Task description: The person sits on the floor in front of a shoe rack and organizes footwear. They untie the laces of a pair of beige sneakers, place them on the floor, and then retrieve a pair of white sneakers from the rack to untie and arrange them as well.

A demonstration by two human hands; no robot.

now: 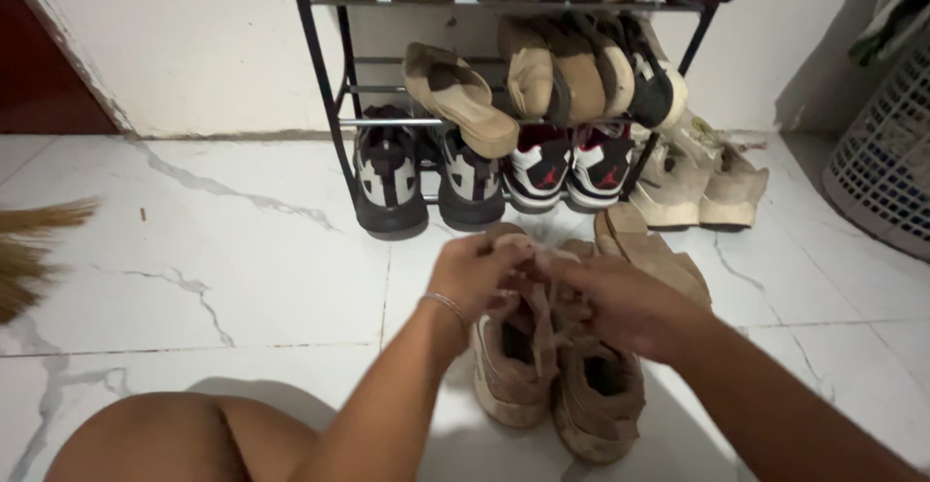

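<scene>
A pair of tan sneakers [552, 385] is set side by side on the white marble floor [242, 269], before a black shoe rack [329, 104]. Their laces [541, 293] are pinched in both grips — left hand [475, 274] and right hand [620, 303] closed around them, above the shoes.

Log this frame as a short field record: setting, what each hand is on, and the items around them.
Setting: white marble-look tiled floor by a wall
Left hand: at the laces of a tan sneaker pair
Right hand: on the same laces, fingers closed
Behind: black shoe rack loaded with sneakers and sandals
Right edge: white laundry basket
Left edge: broom bristles
Blur: hands slightly smeared
</scene>
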